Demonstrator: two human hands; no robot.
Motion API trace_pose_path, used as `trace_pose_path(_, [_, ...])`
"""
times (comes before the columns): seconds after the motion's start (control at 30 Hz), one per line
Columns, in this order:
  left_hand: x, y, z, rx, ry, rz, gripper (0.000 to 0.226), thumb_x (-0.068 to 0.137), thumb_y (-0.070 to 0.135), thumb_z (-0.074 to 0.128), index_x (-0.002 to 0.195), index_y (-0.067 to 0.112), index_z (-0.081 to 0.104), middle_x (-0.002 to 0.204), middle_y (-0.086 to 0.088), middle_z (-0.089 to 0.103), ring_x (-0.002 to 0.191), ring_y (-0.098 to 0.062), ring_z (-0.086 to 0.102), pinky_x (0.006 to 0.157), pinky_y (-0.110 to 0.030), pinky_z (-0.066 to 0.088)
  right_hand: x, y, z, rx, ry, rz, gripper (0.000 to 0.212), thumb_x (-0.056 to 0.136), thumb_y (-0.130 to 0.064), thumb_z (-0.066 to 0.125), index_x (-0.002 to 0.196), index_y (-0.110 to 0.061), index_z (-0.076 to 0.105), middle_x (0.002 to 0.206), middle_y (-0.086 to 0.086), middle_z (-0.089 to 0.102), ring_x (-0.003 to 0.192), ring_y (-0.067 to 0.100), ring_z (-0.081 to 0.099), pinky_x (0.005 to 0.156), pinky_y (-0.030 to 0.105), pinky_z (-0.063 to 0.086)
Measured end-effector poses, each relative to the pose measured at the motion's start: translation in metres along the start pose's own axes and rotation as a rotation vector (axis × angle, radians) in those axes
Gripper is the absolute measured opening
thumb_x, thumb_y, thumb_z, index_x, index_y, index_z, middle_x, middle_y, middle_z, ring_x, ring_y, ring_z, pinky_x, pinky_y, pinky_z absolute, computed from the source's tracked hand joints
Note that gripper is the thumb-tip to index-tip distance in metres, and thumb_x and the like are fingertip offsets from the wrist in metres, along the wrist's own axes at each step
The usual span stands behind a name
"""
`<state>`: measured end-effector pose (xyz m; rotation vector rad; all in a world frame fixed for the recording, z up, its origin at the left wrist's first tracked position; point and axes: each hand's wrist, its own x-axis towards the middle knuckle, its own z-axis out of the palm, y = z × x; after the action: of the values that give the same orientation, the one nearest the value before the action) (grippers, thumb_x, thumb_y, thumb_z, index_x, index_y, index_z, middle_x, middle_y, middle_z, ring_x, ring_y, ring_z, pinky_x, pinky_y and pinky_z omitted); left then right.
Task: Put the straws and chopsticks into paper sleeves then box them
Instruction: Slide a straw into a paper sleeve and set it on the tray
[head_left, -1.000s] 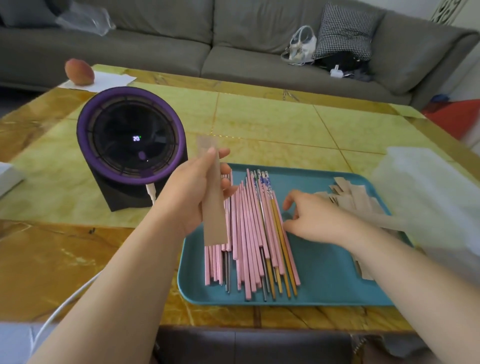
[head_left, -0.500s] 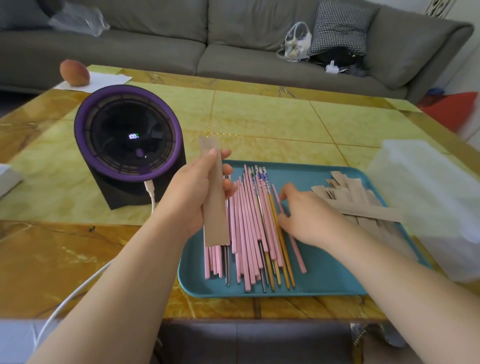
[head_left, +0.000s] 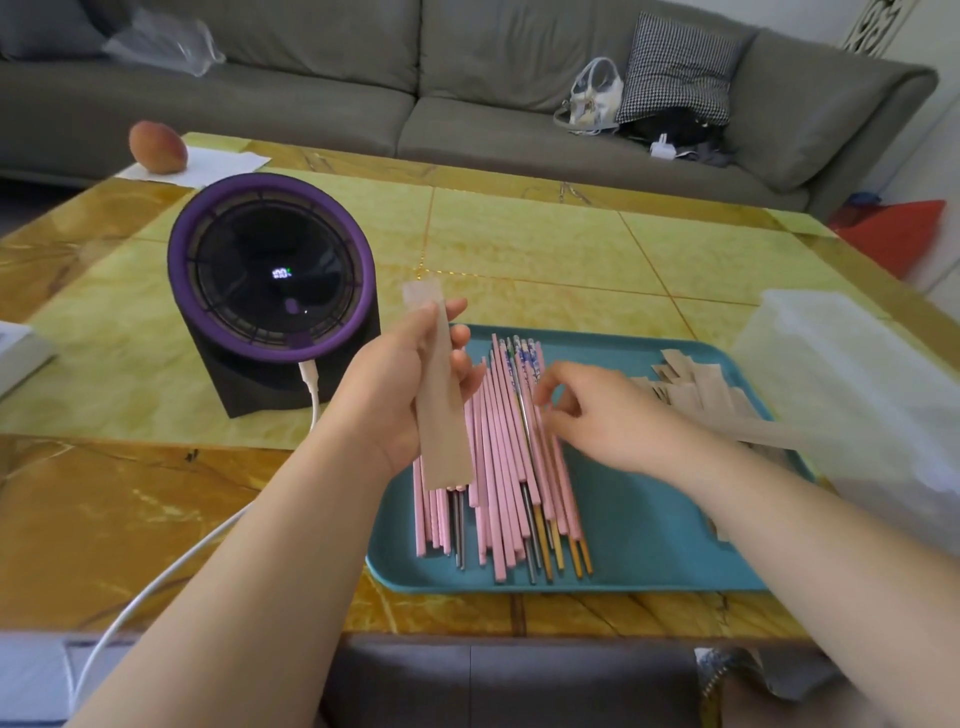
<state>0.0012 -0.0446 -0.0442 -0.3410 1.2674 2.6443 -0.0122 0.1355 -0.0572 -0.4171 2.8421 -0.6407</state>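
**Sleeve Raised Over the Tray**

We are leaning over a glossy yellow marble table, where a teal plastic tray is holding thin pink straws and chopsticks. Our left hand is still gripping a flat brown paper sleeve upright. Our right hand is now curling tighter over the bundle, and we cannot tell whether it is holding anything.

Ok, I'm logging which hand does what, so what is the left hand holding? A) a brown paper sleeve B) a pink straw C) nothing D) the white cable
A: the left hand grips a brown paper sleeve above the left end of the teal tray, while the right hand reaches into the straws and chopsticks.
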Motion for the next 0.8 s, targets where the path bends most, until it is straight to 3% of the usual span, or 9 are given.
trace_pose_path(0.07, [0.001, -0.001, 0.0, -0.007, -0.001, -0.004, 0.023, 0.097, 0.025, 0.048, 0.106, 0.014, 0.065, 0.066, 0.004, 0.057, 0.048, -0.006, 0.049, 0.063, -0.026, 0.055, 0.0, 0.002, 0.003, -0.034, -0.022, -0.02, 0.014, 0.095, -0.018, 0.044, 0.1, -0.025, 0.055, 0.081, 0.003, 0.064, 0.06, 0.017, 0.053, 0.056, 0.032, 0.044])
trace_pose_path(0.13, [0.002, -0.001, -0.001, -0.01, -0.005, 0.003, 0.023, 0.097, 0.026, 0.047, 0.105, 0.013, 0.065, 0.066, 0.004, 0.057, 0.048, -0.006, 0.049, 0.064, -0.026, 0.055, -0.003, 0.005, 0.0, -0.058, -0.025, -0.075, 0.024, 0.095, -0.011, 0.04, 0.101, -0.026, 0.057, 0.088, -0.003, 0.064, 0.07, 0.017, 0.059, 0.066, 0.034, 0.048])
trace_pose_path(0.23, [0.001, 0.001, -0.002, 0.011, -0.005, 0.019, 0.024, 0.097, 0.026, 0.047, 0.107, 0.013, 0.065, 0.068, 0.003, 0.057, 0.05, -0.006, 0.05, 0.069, -0.029, 0.055, -0.013, 0.009, -0.006, -0.215, -0.072, -0.255, 0.031, 0.092, -0.005, 0.043, 0.104, -0.026, 0.061, 0.103, -0.011, 0.053, 0.081, 0.002, 0.052, 0.076, 0.025, 0.046])
trace_pose_path(0.4, [-0.001, 0.0, -0.001, 0.035, 0.009, 0.025, 0.024, 0.097, 0.026, 0.047, 0.108, 0.013, 0.065, 0.068, 0.003, 0.058, 0.051, -0.007, 0.051, 0.069, -0.028, 0.055, -0.019, 0.022, -0.003, -0.463, -0.055, -0.491, 0.029, 0.086, -0.006, 0.05, 0.107, -0.022, 0.061, 0.118, -0.002, 0.05, 0.087, 0.02, 0.059, 0.071, 0.037, 0.052])
trace_pose_path(0.5, [-0.002, -0.002, 0.001, 0.05, 0.019, 0.023, 0.024, 0.097, 0.026, 0.048, 0.107, 0.013, 0.065, 0.07, 0.002, 0.058, 0.05, -0.007, 0.051, 0.069, -0.028, 0.055, -0.013, 0.028, -0.003, -0.6, -0.034, -0.679, 0.024, 0.083, -0.005, 0.054, 0.104, -0.015, 0.062, 0.108, 0.006, 0.058, 0.083, 0.025, 0.06, 0.061, 0.042, 0.054])
trace_pose_path(0.63, [-0.002, -0.004, 0.001, 0.048, 0.015, 0.02, 0.023, 0.096, 0.026, 0.049, 0.107, 0.013, 0.065, 0.069, 0.002, 0.058, 0.049, -0.006, 0.053, 0.069, -0.028, 0.055, -0.005, 0.03, -0.007, -0.751, -0.038, -0.859, 0.021, 0.075, -0.002, 0.058, 0.093, -0.012, 0.063, 0.09, 0.007, 0.062, 0.072, 0.025, 0.059, 0.046, 0.035, 0.049])
trace_pose_path(0.8, [-0.002, -0.004, 0.0, 0.042, 0.017, 0.017, 0.024, 0.096, 0.025, 0.049, 0.107, 0.012, 0.065, 0.067, 0.003, 0.058, 0.05, -0.006, 0.052, 0.067, -0.028, 0.055, 0.001, 0.034, -0.009, -0.779, -0.068, -0.979, 0.023, 0.075, 0.003, 0.065, 0.093, -0.011, 0.061, 0.087, 0.005, 0.062, 0.074, 0.024, 0.059, 0.047, 0.038, 0.051])
